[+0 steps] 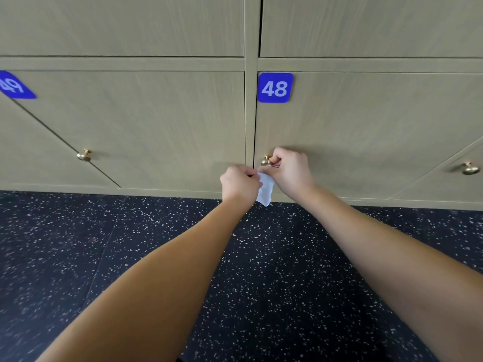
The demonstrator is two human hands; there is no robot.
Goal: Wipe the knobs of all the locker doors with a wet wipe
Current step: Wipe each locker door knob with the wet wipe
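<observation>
A small white wet wipe (266, 188) hangs between my two hands, just below the brass knob (265, 160) of locker door 48 (366, 126). My left hand (239, 182) pinches the wipe's upper left edge. My right hand (291, 169) pinches its upper right edge, fingers close beside the knob; whether they touch it I cannot tell. Another brass knob (84, 155) sits on door 49 (156, 121) to the left, and a third knob (470, 168) on the door at the far right.
Blue number plates 48 (275, 87) and 49 (14, 86) mark the doors. More wood-grain locker doors (122, 24) run above. A dark speckled floor (261, 270) lies below the lockers' base.
</observation>
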